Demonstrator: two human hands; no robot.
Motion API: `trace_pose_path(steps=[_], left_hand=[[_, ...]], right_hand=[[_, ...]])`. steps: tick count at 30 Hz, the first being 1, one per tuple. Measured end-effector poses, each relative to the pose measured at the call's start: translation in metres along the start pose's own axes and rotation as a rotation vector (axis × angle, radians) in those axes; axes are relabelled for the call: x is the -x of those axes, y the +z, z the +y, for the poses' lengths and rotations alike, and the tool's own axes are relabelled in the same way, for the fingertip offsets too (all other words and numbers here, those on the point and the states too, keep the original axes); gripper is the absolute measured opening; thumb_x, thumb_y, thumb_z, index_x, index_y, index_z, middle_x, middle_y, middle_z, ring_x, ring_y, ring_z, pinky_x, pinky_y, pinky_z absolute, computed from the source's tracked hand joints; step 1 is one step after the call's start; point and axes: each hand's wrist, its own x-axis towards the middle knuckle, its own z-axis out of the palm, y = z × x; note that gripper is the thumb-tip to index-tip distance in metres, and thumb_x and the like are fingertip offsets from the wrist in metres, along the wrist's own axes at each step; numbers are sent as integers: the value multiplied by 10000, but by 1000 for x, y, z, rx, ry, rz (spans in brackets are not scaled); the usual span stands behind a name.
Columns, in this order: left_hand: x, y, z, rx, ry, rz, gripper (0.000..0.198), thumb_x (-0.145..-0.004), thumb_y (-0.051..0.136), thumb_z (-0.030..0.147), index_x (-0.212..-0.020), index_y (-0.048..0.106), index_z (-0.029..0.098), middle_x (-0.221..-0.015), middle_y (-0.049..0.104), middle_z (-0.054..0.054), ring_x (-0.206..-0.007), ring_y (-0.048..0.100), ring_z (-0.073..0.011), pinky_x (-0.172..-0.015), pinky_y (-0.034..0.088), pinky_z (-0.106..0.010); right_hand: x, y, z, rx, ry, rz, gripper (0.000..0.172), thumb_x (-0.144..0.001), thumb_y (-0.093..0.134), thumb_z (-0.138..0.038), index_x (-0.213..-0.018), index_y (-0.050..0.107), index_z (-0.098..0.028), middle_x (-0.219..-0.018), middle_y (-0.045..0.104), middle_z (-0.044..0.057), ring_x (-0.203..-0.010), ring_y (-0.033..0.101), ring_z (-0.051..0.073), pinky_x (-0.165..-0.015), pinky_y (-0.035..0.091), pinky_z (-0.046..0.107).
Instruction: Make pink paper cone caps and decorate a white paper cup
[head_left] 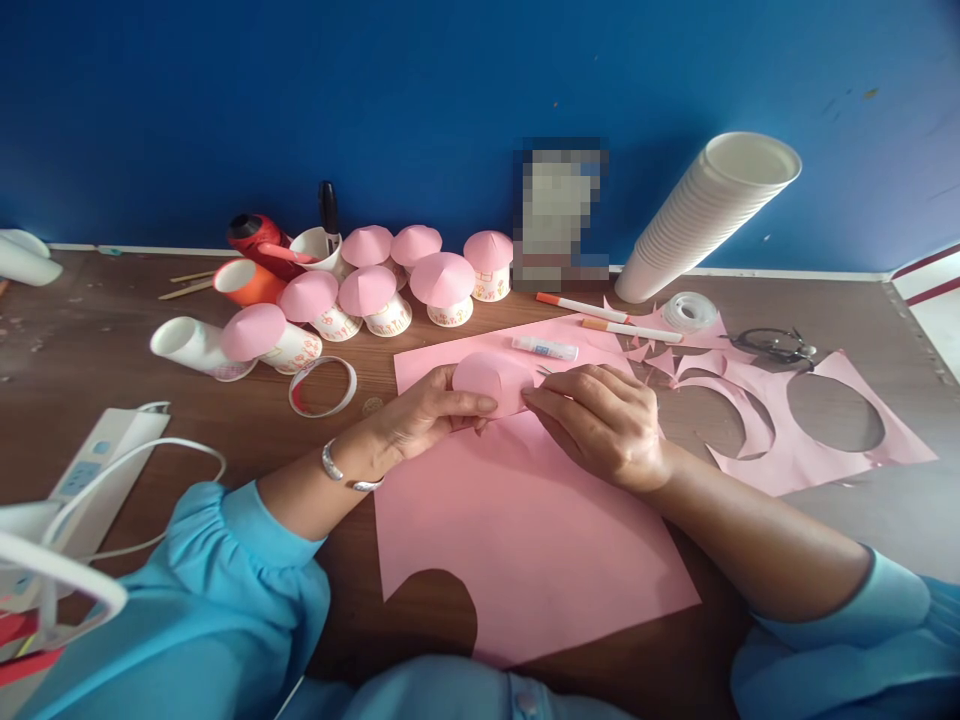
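My left hand point(429, 410) and my right hand point(600, 420) both pinch a small pink paper circle point(491, 380) curled into a cone shape, held just above a large pink paper sheet point(525, 530) on the brown table. The left thumb presses the cone's left side; the right fingertips grip its right edge. A metal bracelet sits on my left wrist. A small glue tube point(545, 348) lies just beyond the cone.
Several paper cups with pink cone tops point(442, 285) stand at the back. A stack of white cups point(705, 215) leans on the blue wall. Orange markers point(581, 307), tape roll point(690, 311), scissors point(776, 346), cut pink scraps point(795, 430), tape ring point(323, 386), power strip point(97, 460).
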Motion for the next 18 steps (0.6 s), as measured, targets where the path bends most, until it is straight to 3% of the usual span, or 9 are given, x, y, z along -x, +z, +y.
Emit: trace_pose_path(steps=[4, 12, 18], left_hand=[[0, 0, 0, -18, 6, -1, 288, -647, 909, 265, -800, 723, 108, -727, 660, -21, -615, 564, -103, -627, 510, -260], [1, 0, 1, -42, 12, 0, 283, -653, 896, 258, -791, 694, 116, -719, 639, -7, -632, 570, -106, -639, 523, -258], [1, 0, 1, -29, 10, 25, 296, -636, 905, 261, -810, 714, 118, -725, 658, -10, -625, 573, -104, -635, 523, -253]], right_hand=[[-1, 0, 0, 12, 6, -12, 230, -945, 644, -96, -984, 779, -278, -879, 761, 36, -735, 658, 180, -637, 503, 331], [-6, -1, -1, 116, -129, 76, 130, -896, 691, -54, -964, 723, -160, -811, 731, 44, -698, 641, 163, -605, 506, 310], [-6, -1, -1, 127, -140, 38, 142, -901, 673, -38, -982, 701, -151, -829, 746, 49, -676, 648, 160, -596, 519, 303]])
